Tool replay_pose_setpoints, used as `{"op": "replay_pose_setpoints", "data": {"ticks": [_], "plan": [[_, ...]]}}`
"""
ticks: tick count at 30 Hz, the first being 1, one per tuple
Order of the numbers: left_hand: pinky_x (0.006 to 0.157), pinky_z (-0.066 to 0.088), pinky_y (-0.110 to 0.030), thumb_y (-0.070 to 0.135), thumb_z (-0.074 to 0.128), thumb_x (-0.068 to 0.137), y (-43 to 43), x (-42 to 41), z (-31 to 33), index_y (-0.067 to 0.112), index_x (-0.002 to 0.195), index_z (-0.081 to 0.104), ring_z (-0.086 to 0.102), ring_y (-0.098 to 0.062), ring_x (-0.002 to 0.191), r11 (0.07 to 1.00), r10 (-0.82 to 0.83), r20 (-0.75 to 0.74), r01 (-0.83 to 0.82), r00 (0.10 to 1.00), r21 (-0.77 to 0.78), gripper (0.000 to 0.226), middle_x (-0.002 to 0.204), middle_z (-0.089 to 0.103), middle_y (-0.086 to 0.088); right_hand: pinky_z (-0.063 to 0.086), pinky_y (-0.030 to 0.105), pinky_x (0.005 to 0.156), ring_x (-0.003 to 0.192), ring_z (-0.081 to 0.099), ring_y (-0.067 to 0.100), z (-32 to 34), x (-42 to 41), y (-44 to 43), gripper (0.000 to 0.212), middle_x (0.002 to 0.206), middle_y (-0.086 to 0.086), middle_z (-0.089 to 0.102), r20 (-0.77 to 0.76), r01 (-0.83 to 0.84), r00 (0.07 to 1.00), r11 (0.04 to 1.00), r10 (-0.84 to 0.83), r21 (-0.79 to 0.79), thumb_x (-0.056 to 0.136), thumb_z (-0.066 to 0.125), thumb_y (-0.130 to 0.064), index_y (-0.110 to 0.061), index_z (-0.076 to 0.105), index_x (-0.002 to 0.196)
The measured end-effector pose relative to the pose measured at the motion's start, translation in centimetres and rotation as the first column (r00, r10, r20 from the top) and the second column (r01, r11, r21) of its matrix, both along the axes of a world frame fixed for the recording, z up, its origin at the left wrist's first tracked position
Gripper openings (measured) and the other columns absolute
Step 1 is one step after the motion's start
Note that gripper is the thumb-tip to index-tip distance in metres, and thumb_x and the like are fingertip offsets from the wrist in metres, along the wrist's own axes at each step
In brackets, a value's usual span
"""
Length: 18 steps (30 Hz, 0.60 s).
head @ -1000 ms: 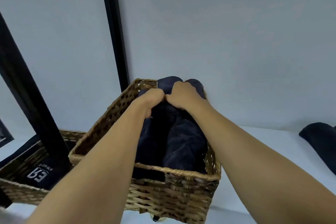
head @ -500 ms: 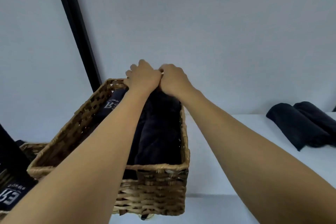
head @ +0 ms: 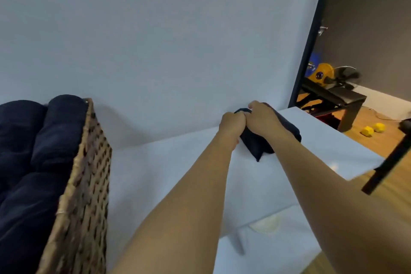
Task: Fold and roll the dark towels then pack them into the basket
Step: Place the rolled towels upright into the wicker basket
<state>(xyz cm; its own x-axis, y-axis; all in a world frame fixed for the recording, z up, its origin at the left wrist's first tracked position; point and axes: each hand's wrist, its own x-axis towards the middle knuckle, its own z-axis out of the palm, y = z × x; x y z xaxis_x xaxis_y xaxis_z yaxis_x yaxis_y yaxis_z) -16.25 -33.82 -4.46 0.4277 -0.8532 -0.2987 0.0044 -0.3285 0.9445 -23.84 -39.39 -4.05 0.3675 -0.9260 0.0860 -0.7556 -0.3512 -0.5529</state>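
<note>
Dark rolled towel (head: 262, 142) is gripped by both hands at the far side of the white table (head: 178, 162).

Left hand (head: 232, 123) and right hand (head: 262, 117) are seen pressed together, knuckle to knuckle, w/ fingers curled closed around the far end of the towel; the near end is seen lying on the table top, pointed toward the camera. The wicker basket (head: 86, 184) is placed at the left edge of the view, well apart from the hands, and it is filled w/ dark towel rolls (head: 42, 140) packed side by side, approx. up to the rim. A pale wall (head: 155, 40) is seen behind the table. At right, a wood floor (head: 382, 138) is visible w/ two yellow dumbbells (head: 372, 129) on it.
</note>
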Motion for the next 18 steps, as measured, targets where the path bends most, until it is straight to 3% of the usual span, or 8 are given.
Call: {"op": "replay_pose_setpoints", "data": {"ticks": [4, 7, 10, 14, 18], "plan": [[0.090, 0.056, -0.043, 0.020, 0.045, 0.085, -2.1, -2.5, -3.8, 0.011, 0.120, 0.060, 0.066, -0.027, 0.093, 0.998, -0.028, -0.129, 0.036, 0.991, 0.058, 0.039, 0.107, 0.069, -0.013, 0.049, 0.050, 0.091, 0.100, 0.060, 0.033, -4.3, -1.7, -2.9, 0.025, 0.114, 0.011, 0.062, -0.175, 0.041, 0.984, 0.998, -0.032, 0.048, 0.097, 0.046, -0.023, -0.014, 0.053, 0.119], [0.091, 0.056, -0.048, 0.030, 0.049, 0.071, -4.0, -2.7, -6.1, 0.011, 0.123, 0.058, 0.069, -0.032, 0.095, 0.998, -0.010, -0.160, 0.018, 0.987, 0.054, 0.057, 0.105, 0.070, -0.014, 0.046, 0.048, 0.094, 0.094, 0.057, 0.029, -5.3, -1.9, -3.4, 0.016, 0.105, 0.010, 0.063, -0.099, 0.132, 0.987, 0.987, -0.123, 0.088, 0.098, 0.042, -0.022, -0.016, 0.056, 0.103], [0.095, 0.054, -0.047, 0.021, 0.049, 0.085, -3.5, -2.5, -5.2, 0.009, 0.111, 0.063, 0.067, -0.033, 0.101, 0.998, 0.022, -0.173, -0.012, 0.985, 0.059, 0.032, 0.108, 0.070, -0.016, 0.047, 0.049, 0.094, 0.096, 0.058, 0.031, -5.9, -1.3, -3.5, 0.017, 0.093, 0.007, 0.060, -0.007, 0.183, 0.983, 0.973, -0.184, 0.142, 0.097, 0.044, -0.027, -0.013, 0.053, 0.099], [0.089, 0.055, -0.042, 0.011, 0.046, 0.086, -1.9, 0.5, -3.0, 0.005, 0.116, 0.060, 0.065, -0.031, 0.092, 0.986, 0.130, -0.086, -0.120, 0.988, 0.115, 0.034, 0.102, 0.067, -0.014, 0.054, 0.044, 0.084, 0.092, 0.066, 0.032, -4.9, 0.3, -1.9, 0.016, 0.090, 0.013, 0.067, 0.258, 0.057, 0.954, 0.937, -0.153, 0.345, 0.090, 0.054, -0.019, -0.005, 0.060, 0.095], [0.089, 0.056, -0.041, 0.015, 0.047, 0.083, 2.1, 5.8, 2.4, 0.006, 0.121, 0.058, 0.065, -0.031, 0.098, 0.982, 0.188, 0.051, -0.188, 0.981, 0.000, 0.041, 0.110, 0.067, -0.015, 0.057, 0.032, 0.065, 0.088, 0.067, 0.019, 0.3, 4.1, 3.1, 0.026, 0.101, 0.009, 0.070, 0.592, -0.213, 0.794, 0.847, -0.141, 0.487, 0.086, 0.066, -0.019, -0.009, 0.059, 0.110]]}}
